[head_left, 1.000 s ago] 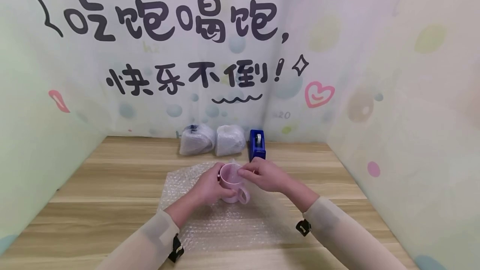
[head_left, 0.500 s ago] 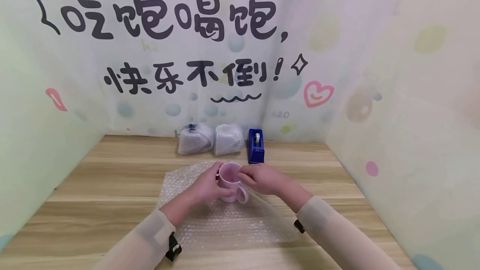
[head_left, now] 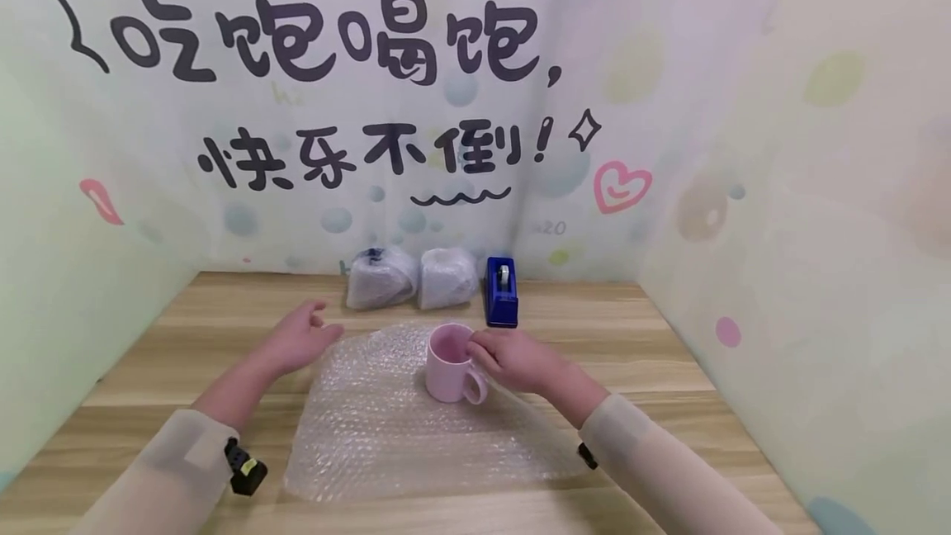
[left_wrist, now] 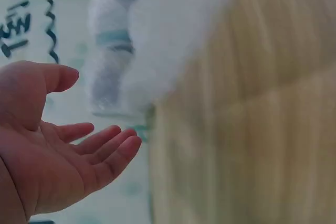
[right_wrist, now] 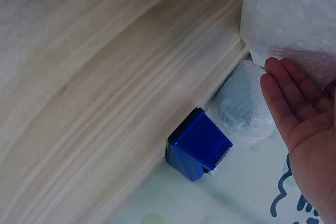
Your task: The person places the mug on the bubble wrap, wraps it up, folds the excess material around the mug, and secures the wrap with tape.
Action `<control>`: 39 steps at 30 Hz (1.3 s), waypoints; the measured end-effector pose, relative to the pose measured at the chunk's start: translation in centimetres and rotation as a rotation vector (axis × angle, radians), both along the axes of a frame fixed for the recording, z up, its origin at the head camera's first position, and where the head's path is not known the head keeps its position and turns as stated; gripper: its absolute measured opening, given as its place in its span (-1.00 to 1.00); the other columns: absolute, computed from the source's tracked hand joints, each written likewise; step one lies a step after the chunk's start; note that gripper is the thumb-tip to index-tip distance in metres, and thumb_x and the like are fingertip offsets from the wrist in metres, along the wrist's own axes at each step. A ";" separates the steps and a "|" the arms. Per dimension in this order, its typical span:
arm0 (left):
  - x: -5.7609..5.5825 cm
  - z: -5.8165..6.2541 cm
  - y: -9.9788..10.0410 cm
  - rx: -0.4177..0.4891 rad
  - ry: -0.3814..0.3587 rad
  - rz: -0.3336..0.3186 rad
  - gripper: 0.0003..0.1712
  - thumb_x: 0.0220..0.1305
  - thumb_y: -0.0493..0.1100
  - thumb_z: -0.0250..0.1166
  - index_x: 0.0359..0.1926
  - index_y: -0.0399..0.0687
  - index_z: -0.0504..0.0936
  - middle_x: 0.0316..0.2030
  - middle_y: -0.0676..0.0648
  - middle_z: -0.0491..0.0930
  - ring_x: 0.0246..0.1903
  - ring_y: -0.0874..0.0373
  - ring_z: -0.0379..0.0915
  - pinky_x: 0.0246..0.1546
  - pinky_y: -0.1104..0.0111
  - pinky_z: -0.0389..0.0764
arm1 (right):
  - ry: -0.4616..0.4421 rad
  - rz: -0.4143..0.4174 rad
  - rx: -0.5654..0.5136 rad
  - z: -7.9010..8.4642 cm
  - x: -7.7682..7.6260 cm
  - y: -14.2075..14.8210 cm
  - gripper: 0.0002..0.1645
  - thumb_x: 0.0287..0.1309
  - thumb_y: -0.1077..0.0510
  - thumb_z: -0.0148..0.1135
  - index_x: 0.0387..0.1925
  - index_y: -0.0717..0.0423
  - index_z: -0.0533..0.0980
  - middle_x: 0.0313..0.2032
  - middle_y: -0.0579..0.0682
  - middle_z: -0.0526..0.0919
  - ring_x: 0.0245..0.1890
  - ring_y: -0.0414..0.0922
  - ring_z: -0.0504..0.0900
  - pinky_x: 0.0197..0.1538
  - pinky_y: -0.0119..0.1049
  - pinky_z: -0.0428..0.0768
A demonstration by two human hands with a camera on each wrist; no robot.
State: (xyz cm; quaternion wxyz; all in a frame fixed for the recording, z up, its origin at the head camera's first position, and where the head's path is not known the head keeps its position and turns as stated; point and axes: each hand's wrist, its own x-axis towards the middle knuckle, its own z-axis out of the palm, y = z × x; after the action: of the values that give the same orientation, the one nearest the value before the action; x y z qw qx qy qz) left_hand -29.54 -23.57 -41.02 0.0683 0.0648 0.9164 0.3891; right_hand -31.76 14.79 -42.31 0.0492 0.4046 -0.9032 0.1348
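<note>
A pink mug (head_left: 447,378) stands upright on a sheet of bubble wrap (head_left: 371,436), its handle turned toward the front right. At the mug's right rim, my right hand (head_left: 516,360) holds the folded-over right part of the wrap with curled fingers. The right wrist view has the wrap (right_wrist: 294,11) above the right hand (right_wrist: 310,129), with some pink showing through it; the thumb is mostly out of frame. My left hand (head_left: 297,337) hovers by the sheet's far left corner, fingers loosely spread and holding nothing. Its bare palm faces the left wrist view.
Two bubble-wrapped bundles (head_left: 382,277) stand side by side against the back wall. A blue tape dispenser (head_left: 502,291) is to their right, behind my right hand. Printed walls border the wooden table (head_left: 223,304) at the back and both sides.
My left hand has let go of the mug and moved left to the sheet's far left corner. The right hand stays at the mug's rim with the wrap.
</note>
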 end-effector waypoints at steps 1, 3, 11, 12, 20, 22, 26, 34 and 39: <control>-0.1 -0.6 -0.6 0.001 -0.031 0.023 -0.10 0.69 0.08 0.12 0.59 -0.61 0.09 0.39 -0.69 0.39 0.31 -0.53 0.52 0.30 -0.24 0.63 | -0.006 0.002 -0.004 -0.1 0.0 0.0 -0.69 0.73 0.00 -0.01 -0.04 -0.02 0.64 -0.24 -0.13 0.70 -0.21 -0.22 0.67 -0.05 -0.22 0.74; -0.2 -1.7 -1.5 0.022 -0.083 0.032 -0.14 0.70 0.10 0.12 0.54 -0.62 0.21 0.27 -0.63 0.52 0.13 -0.39 0.65 0.14 -0.11 0.73 | -0.008 0.003 -0.008 -0.2 0.1 -0.1 -0.69 0.73 0.00 -0.02 -0.05 -0.02 0.63 -0.25 -0.14 0.69 -0.21 -0.22 0.66 -0.06 -0.23 0.73; -0.2 -3.6 -1.6 0.179 -0.106 -0.044 -0.68 0.65 -0.05 0.24 0.02 -0.26 0.69 -0.33 0.00 0.57 -0.30 0.12 0.50 -0.31 0.28 0.60 | 0.007 0.007 -0.038 -0.4 -0.1 -0.1 -0.70 0.72 0.02 -0.01 -0.04 -0.01 0.64 -0.25 -0.13 0.69 -0.21 -0.21 0.65 -0.06 -0.24 0.72; -0.3 -3.5 -1.4 0.200 -0.096 -0.052 -0.69 0.65 -0.07 0.24 0.00 -0.27 0.68 -0.34 0.01 0.57 -0.30 0.13 0.50 -0.32 0.29 0.62 | 0.010 0.007 -0.040 -0.4 -0.1 -0.1 -0.70 0.72 0.02 -0.01 -0.04 -0.01 0.64 -0.24 -0.12 0.69 -0.20 -0.21 0.65 -0.06 -0.24 0.72; -0.1 -0.1 2.3 0.302 -0.018 -0.084 -0.60 0.62 0.00 0.31 0.13 -0.29 0.71 -0.24 -0.04 0.75 -0.35 0.17 0.57 -0.32 0.32 0.68 | 0.024 0.009 -0.042 -0.4 -0.1 0.1 -0.71 0.71 0.03 0.01 -0.03 0.00 0.65 -0.24 -0.11 0.70 -0.20 -0.20 0.66 -0.06 -0.23 0.73; 0.1 0.8 4.0 0.331 -0.002 -0.101 -0.60 0.60 0.01 0.34 0.13 -0.26 0.73 -0.23 -0.03 0.77 -0.36 0.17 0.59 -0.33 0.32 0.68 | 0.025 0.008 -0.043 -0.3 -0.1 0.1 -0.71 0.71 0.03 0.02 -0.03 0.00 0.65 -0.23 -0.11 0.71 -0.20 -0.21 0.66 -0.06 -0.23 0.73; 0.6 1.4 7.5 0.391 0.028 -0.152 -0.63 0.56 -0.02 0.39 0.09 -0.24 0.78 -0.28 0.00 0.75 -0.40 0.17 0.59 -0.36 0.29 0.72 | 0.022 0.006 -0.044 -0.4 -0.1 0.1 -0.71 0.71 0.03 0.02 -0.02 0.01 0.65 -0.23 -0.11 0.71 -0.19 -0.20 0.67 -0.05 -0.22 0.74; 1.0 0.6 11.3 0.236 0.206 -0.239 -0.67 0.60 0.03 0.32 0.00 -0.10 0.85 -0.30 0.04 0.72 -0.29 0.19 0.56 -0.25 0.31 0.67 | 0.028 0.009 -0.051 -0.6 -0.1 0.1 -0.70 0.72 0.03 0.01 0.01 0.01 0.66 -0.21 -0.10 0.74 -0.19 -0.20 0.69 -0.03 -0.19 0.76; 0.9 0.0 11.4 0.126 0.335 -0.358 -0.64 0.71 0.04 0.17 -0.06 0.02 0.85 -0.20 0.11 0.77 -0.12 0.21 0.62 -0.05 0.28 0.64 | 0.046 0.011 -0.039 -0.7 -0.1 0.1 -0.66 0.73 0.01 0.00 0.10 0.02 0.67 -0.17 -0.08 0.77 -0.16 -0.18 0.73 0.01 -0.15 0.78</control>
State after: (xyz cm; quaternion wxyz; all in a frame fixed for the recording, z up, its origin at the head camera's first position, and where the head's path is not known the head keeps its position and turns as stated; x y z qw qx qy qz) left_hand -28.68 -12.20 -41.04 -0.0208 0.2936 0.8629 0.4109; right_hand -31.89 14.91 -42.97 0.0769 0.4116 -0.8967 0.1433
